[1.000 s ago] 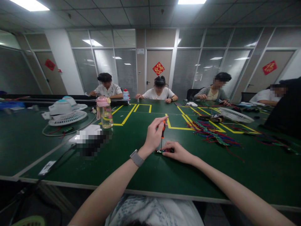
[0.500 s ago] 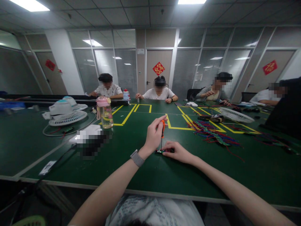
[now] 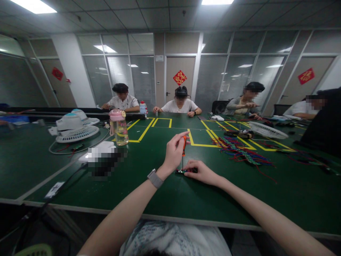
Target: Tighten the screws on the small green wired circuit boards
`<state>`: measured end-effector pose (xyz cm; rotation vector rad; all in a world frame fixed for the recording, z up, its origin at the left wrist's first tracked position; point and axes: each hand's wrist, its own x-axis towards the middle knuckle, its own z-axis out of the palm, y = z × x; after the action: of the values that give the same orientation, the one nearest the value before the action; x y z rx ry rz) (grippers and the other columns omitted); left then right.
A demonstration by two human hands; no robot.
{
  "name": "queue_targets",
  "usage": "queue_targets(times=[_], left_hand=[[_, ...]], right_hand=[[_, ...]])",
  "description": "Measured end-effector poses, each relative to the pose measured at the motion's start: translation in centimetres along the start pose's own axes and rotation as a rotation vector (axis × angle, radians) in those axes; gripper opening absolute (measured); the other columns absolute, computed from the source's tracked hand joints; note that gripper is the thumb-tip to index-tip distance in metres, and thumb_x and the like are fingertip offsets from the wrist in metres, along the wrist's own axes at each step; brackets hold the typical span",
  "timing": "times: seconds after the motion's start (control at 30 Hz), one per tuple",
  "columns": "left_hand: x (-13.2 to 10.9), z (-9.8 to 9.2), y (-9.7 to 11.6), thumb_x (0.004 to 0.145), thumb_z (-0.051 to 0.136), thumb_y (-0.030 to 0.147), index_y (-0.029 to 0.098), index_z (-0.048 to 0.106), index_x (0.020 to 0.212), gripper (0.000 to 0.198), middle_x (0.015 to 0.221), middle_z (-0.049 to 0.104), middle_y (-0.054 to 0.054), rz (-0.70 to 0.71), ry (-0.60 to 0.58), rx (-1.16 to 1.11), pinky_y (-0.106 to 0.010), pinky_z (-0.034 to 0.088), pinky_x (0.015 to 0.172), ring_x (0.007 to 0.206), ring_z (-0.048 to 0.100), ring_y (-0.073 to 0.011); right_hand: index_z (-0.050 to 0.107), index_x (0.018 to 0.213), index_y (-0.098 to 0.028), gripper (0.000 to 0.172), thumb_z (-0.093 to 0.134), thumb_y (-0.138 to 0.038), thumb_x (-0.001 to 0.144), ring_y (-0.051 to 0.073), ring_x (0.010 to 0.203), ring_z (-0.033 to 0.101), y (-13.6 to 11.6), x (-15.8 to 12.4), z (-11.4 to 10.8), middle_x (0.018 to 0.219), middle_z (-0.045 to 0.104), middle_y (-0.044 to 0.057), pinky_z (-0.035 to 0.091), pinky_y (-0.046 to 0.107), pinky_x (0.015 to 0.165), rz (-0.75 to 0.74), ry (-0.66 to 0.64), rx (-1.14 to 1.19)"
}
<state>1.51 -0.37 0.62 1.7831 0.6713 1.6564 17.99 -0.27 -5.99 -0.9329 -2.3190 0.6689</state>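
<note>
My left hand (image 3: 174, 153), with a grey watch at the wrist, is closed around the orange handle of a screwdriver (image 3: 184, 146). The screwdriver stands upright, its thin shaft reaching down to a small circuit board (image 3: 180, 171) on the green table. From the right, my right hand (image 3: 198, 172) pinches the board's right side with thumb and fingers, low against the tabletop. The fingertips cover part of the board, and the screwdriver's very tip is too small to make out.
A pink-lidded bottle (image 3: 118, 128) and white fan parts (image 3: 77, 129) stand to the left. Wired circuit boards (image 3: 239, 151) lie in a heap to the right, near another fan part (image 3: 268, 130). Several people sit across the green table (image 3: 160, 199).
Both my hands and the screwdriver hold almost the same place. Across the table at the right, a person's raised hand has shifted to the right.
</note>
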Motion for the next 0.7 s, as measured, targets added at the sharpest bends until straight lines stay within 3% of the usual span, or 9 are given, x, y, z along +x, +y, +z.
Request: queue_targets(times=[0.2, 0.33, 0.47, 0.57, 0.7], left_hand=[[-0.02, -0.09, 0.13, 0.088, 0.059, 0.030, 0.020, 0.069, 0.105, 0.022, 0.091, 0.060, -0.003, 0.058, 0.004, 0.132, -0.023, 0.050, 0.072, 0.078, 0.061, -0.0124], [-0.08, -0.19, 0.40, 0.093, 0.049, 0.029, 0.021, 0.071, 0.102, 0.025, 0.093, 0.059, -0.004, 0.083, 0.028, 0.196, -0.024, 0.048, 0.077, 0.084, 0.059, -0.0134], [-0.07, -0.07, 0.17, 0.095, 0.041, 0.022, 0.019, 0.067, 0.110, 0.030, 0.104, 0.063, -0.006, 0.049, 0.026, 0.071, -0.026, 0.048, 0.081, 0.089, 0.064, -0.0145], [-0.08, 0.05, 0.05, 0.092, 0.047, 0.023, 0.018, 0.067, 0.108, 0.025, 0.099, 0.064, -0.006, 0.043, 0.041, 0.027, -0.025, 0.050, 0.075, 0.081, 0.065, -0.0135], [-0.13, 0.03, 0.18, 0.086, 0.060, 0.026, 0.020, 0.071, 0.095, 0.016, 0.092, 0.061, -0.004, 0.129, 0.079, 0.165, -0.023, 0.048, 0.074, 0.083, 0.060, -0.0134]], right_hand=[[0.075, 0.100, -0.017, 0.024, 0.064, -0.032, 0.085, 0.015, 0.069, 0.056, 0.08, -0.01, 0.07, 0.081, 0.061, 0.004, 0.045, 0.027, 0.065, 0.000, 0.003, 0.008], [0.075, 0.100, -0.015, 0.024, 0.064, -0.030, 0.084, 0.015, 0.068, 0.056, 0.11, -0.03, 0.10, 0.079, 0.060, 0.004, 0.044, 0.026, 0.065, 0.000, 0.004, 0.012], [0.075, 0.100, -0.016, 0.024, 0.064, -0.032, 0.085, 0.015, 0.069, 0.056, 0.10, -0.02, 0.10, 0.080, 0.059, 0.004, 0.044, 0.026, 0.064, 0.004, 0.003, 0.017], [0.075, 0.100, -0.017, 0.024, 0.064, -0.032, 0.085, 0.015, 0.069, 0.056, 0.08, 0.00, 0.10, 0.079, 0.059, 0.004, 0.044, 0.026, 0.065, 0.002, 0.007, 0.022], [0.075, 0.099, -0.016, 0.025, 0.064, -0.033, 0.084, 0.015, 0.066, 0.054, 0.07, 0.03, 0.13, 0.076, 0.057, 0.003, 0.043, 0.026, 0.063, 0.006, 0.016, 0.027]])
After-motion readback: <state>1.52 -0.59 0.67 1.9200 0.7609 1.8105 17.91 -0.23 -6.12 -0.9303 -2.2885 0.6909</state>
